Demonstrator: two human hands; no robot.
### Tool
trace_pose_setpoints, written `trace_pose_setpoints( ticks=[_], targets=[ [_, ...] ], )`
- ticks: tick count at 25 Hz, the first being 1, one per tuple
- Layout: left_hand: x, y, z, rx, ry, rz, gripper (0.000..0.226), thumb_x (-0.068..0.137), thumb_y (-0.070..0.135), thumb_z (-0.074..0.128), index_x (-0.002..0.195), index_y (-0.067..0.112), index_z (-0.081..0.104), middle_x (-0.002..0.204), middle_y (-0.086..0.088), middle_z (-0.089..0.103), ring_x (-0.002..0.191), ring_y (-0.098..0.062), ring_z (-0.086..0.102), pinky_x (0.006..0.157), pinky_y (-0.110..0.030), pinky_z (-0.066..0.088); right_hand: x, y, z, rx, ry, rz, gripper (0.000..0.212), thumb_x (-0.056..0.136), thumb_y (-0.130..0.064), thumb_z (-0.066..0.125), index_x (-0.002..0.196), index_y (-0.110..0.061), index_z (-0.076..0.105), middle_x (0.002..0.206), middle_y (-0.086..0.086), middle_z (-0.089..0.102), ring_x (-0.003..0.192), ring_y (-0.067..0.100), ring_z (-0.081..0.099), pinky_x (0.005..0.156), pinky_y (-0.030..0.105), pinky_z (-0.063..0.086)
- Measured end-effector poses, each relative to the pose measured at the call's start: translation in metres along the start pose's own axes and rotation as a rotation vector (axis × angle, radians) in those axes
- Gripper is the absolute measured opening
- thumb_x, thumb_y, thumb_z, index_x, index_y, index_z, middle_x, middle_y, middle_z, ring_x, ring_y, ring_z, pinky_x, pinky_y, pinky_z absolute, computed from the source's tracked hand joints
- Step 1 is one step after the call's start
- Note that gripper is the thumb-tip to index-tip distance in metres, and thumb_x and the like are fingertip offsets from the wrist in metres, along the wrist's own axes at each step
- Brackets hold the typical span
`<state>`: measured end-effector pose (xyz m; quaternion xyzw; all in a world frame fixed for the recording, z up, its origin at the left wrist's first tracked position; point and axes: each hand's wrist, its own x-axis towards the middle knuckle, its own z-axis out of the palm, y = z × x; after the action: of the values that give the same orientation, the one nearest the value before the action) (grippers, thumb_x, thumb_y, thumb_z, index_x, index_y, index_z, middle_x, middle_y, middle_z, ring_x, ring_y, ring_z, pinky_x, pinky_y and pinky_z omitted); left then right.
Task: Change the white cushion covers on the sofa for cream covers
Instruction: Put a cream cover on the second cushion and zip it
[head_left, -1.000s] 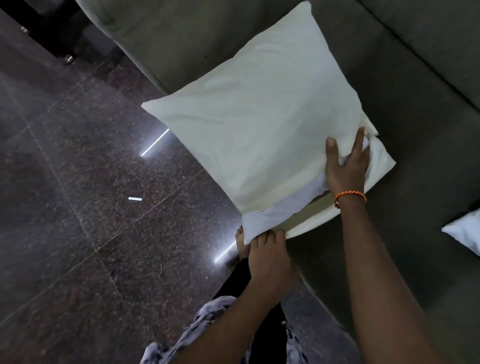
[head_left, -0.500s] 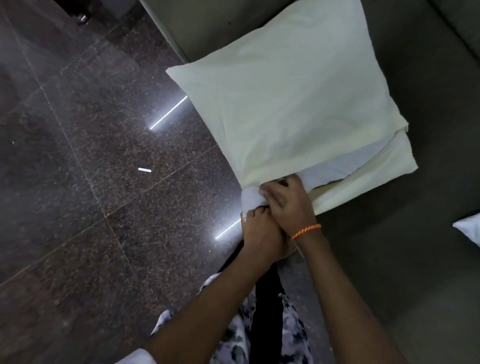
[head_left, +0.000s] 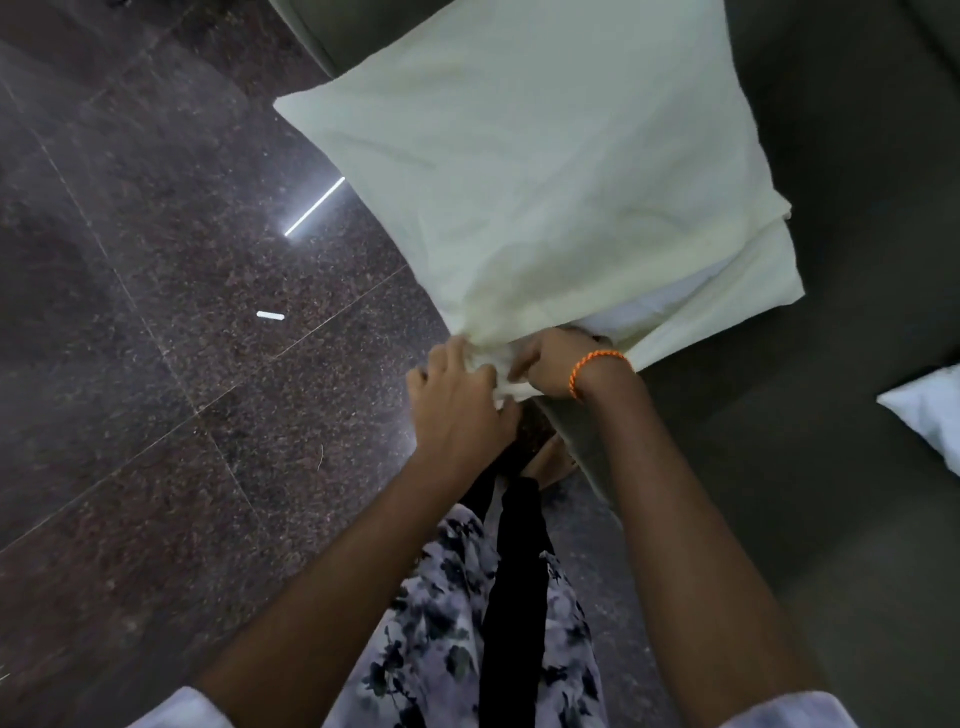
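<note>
two hands meet at the near corner of a cream-covered cushion (head_left: 530, 171), upper centre of frame, lying on a grey sofa (head_left: 852, 260). left hand (head_left: 457, 400) and right hand (head_left: 556, 366) have their fingers pinching the cover's open edge. white inner fabric (head_left: 670, 304) shows there; a hard tug might bunch it or leave it exposed. dark polished stone floor (head_left: 156, 312) fills the left.

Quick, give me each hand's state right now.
Left hand: grips the near corner of the cream cover.
Right hand: pinches the same cover's open edge.
</note>
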<state>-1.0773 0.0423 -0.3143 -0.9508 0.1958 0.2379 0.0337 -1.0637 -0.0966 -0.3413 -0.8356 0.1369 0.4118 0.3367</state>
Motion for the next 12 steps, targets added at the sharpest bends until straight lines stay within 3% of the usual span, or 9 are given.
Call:
trace_pose_setpoints(
  ticks=[2,4,6,7,9,12],
  targets=[
    [0.009,-0.003,0.001,-0.029,-0.047,-0.105,0.041,0.083,0.039,0.054,0.116,0.014,0.057,0.146,-0.010,0.030,0.127,-0.030,0.038,0.096,-0.043,0.034,-0.013,0.021,-0.002,0.344,0.252,-0.087,0.031,0.083,-0.007,0.048,0.098,-0.018,0.072,0.106,0.001,0.070,0.103,0.021,0.063,0.094,0.032,0.048],
    [0.015,0.003,-0.006,-0.037,-0.090,-0.214,0.048,0.083,0.031,0.054,0.126,0.012,0.045,0.150,-0.014,0.020,0.127,-0.034,0.038,0.098,-0.045,0.034,-0.034,0.041,-0.013,0.673,0.729,-0.098,0.026,0.078,-0.007,0.047,0.087,-0.011,0.072,0.085,-0.001,0.070,0.085,0.018,0.066,0.080,0.023,0.053],
    [0.016,0.019,-0.018,0.001,-0.156,-0.290,0.051,0.084,0.030,0.052,0.128,0.007,0.041,0.146,-0.019,0.026,0.124,-0.036,0.040,0.098,-0.044,0.035,-0.050,0.069,-0.033,0.800,1.178,-0.002,0.026,0.077,-0.006,0.046,0.087,-0.007,0.069,0.084,0.001,0.068,0.078,0.016,0.063,0.071,0.009,0.046],
    [0.014,0.028,-0.026,0.046,-0.160,-0.300,0.050,0.085,0.033,0.050,0.126,0.005,0.044,0.137,-0.018,0.036,0.120,-0.035,0.044,0.096,-0.042,0.035,-0.053,0.084,-0.047,0.817,1.298,0.081,0.027,0.077,-0.004,0.045,0.091,-0.007,0.068,0.090,0.004,0.068,0.081,0.016,0.061,0.070,0.005,0.042],
    [0.012,0.050,-0.047,0.052,-0.104,-0.262,0.042,0.090,0.039,0.044,0.115,0.007,0.056,0.116,-0.011,0.052,0.106,-0.030,0.053,0.089,-0.037,0.038,-0.046,0.117,-0.073,0.869,1.269,0.207,0.032,0.084,-0.002,0.046,0.108,-0.009,0.065,0.110,0.006,0.065,0.096,0.015,0.060,0.079,0.008,0.042],
    [0.024,0.098,-0.074,-0.421,-0.080,-0.072,0.024,0.092,0.033,0.046,0.092,0.016,0.062,0.084,0.003,0.059,0.076,-0.015,0.056,0.070,-0.025,0.036,-0.022,0.151,-0.106,0.890,0.931,0.203,0.037,0.090,-0.004,0.054,0.126,-0.010,0.057,0.126,0.006,0.060,0.112,0.012,0.056,0.092,0.016,0.041]
  ],
)
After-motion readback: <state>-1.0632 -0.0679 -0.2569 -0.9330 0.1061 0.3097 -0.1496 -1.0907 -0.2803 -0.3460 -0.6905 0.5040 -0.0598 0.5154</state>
